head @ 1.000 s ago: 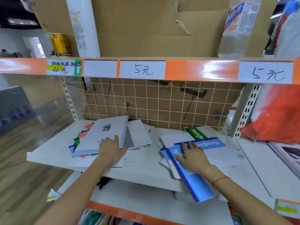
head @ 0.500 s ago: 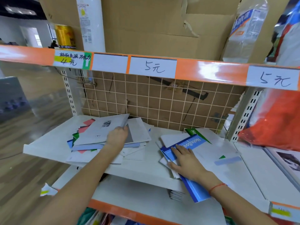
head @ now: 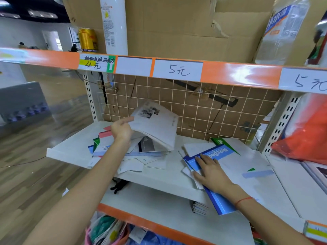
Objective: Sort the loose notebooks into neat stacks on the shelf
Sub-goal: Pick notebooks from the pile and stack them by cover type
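Observation:
My left hand (head: 122, 129) grips a white notebook (head: 155, 124) with a dark picture on its cover and holds it tilted up above a loose pile of notebooks (head: 113, 147) on the left of the white shelf (head: 70, 147). My right hand (head: 210, 171) lies flat with straight fingers on a blue notebook (head: 215, 152) that tops a second untidy pile on the right. This blue notebook sticks out over the shelf's front edge. A green-edged notebook (head: 221, 141) lies behind it.
A wire grid (head: 203, 110) backs the shelf. The orange rail (head: 238, 75) of the upper shelf with price labels runs just above. An orange bag (head: 304, 138) sits at the right. A lower shelf (head: 159, 209) holds a small stack of notebooks (head: 200, 207).
My left hand has taken hold of the white notebook and lifted it off the left pile, tilting it up. My right hand has stayed on the blue notebook.

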The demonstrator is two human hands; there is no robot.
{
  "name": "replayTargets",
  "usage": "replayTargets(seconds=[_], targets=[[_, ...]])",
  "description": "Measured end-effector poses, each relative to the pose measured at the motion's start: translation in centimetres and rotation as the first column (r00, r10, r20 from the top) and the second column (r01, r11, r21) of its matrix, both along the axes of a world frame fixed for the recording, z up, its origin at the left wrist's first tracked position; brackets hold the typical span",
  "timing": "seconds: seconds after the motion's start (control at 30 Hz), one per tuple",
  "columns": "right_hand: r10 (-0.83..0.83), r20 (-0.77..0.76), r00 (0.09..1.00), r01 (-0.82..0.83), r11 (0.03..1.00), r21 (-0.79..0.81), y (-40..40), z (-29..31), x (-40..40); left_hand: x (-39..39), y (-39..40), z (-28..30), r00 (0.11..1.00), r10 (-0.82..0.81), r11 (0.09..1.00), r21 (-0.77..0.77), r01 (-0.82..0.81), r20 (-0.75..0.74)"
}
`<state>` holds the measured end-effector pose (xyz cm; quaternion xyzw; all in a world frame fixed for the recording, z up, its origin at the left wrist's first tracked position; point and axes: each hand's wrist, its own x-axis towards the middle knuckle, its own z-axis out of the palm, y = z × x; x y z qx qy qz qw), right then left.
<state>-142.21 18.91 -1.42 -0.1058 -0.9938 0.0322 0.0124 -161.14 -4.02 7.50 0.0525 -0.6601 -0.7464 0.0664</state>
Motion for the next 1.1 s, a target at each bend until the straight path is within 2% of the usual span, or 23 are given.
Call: replayTargets(seconds=[0.03,0.1,0.17,0.2,0.23,0.27,0.3,0.33,0.37,0.43,0.5,0.57,0.63,0.73,0.93,1.1], targets=[[-0.005,-0.001,1.0,0.005,1.0,-0.017,-0.1,0.1,0.0,0.3,-0.2,-0.7,0.998,0.018,0.999,0.029,-0.02,0.058],[-0.026,-0.012,1.0,0.026,0.999,-0.042,-0.4,0.2,0.1,0.5,-0.8,-2.9,0.994,0.054,0.998,-0.04,-0.051,0.092],[-0.084,-0.002,0.996,0.084,0.996,-0.044,-0.7,0.2,0.3,1.0,-1.6,-5.0,0.998,0.041,0.96,-0.278,-0.026,0.05],[-0.128,0.011,0.992,0.128,0.991,-0.036,-0.9,0.1,0.3,1.1,-2.0,-6.1,1.0,0.004,0.899,-0.438,0.002,0.014],[-0.173,0.022,0.985,0.173,0.985,-0.021,-1.1,0.0,0.3,1.0,-2.4,-7.3,0.998,-0.054,0.795,-0.605,0.035,-0.013],[-0.213,0.031,0.977,0.213,0.977,-0.002,-1.3,-0.2,0.2,1.3,-2.5,-8.2,0.994,-0.111,0.638,-0.768,0.057,-0.019],[-0.238,0.039,0.97,0.238,0.971,0.02,-1.4,-0.2,0.1,1.2,-2.6,-9.1,0.987,-0.161,0.444,-0.894,0.058,-0.015],[-0.248,0.049,0.967,0.246,0.968,0.041,-1.4,-0.1,0.1,1.2,-2.5,-9.7,0.979,-0.204,0.275,-0.959,0.072,0.015],[-0.246,0.063,0.967,0.242,0.969,0.056,-1.3,0.0,0.0,1.5,-2.4,-9.9,0.969,-0.238,0.155,-0.983,0.1,0.061],[-0.222,0.078,0.972,0.217,0.974,0.068,-1.1,0.4,-0.1,1.6,-2.4,-9.9,0.959,-0.26,-0.021,-0.994,0.111,0.113],[-0.202,0.082,0.976,0.195,0.977,0.086,-1.1,0.8,0.0,1.5,-2.1,-9.7,0.948,-0.294,-0.137,-0.987,0.081,0.119],[-0.186,0.086,0.979,0.177,0.978,0.106,-1.2,0.7,0.1,1.1,-1.9,-9.7,0.892,-0.436,-0.189,-0.981,0.034,0.115],[-0.169,0.09,0.982,0.156,0.979,0.13,-1.3,0.6,0.3,1.3,-1.4,-9.8,0.797,-0.581,-0.2,-0.978,0.059,0.167],[-0.134,0.11,0.985,0.115,0.979,0.165,-1.4,0.6,0.5,1.4,-0.8,-9.9,0.716,-0.627,-0.303,-0.943,0.14,0.308],[-0.06,0.098,0.993,0.046,0.989,0.141,-1.0,1.2,0.9,0.9,-0.4,-9.2,0.696,-0.667,-0.386,-0.922,-0.017,0.267],[-0.007,0.09,0.996,0.002,0.999,0.054,-1.6,2.4,1.9,1.1,-0.2,-9.3,0.661,-0.702,-0.511,-0.833,-0.21,0.264]])
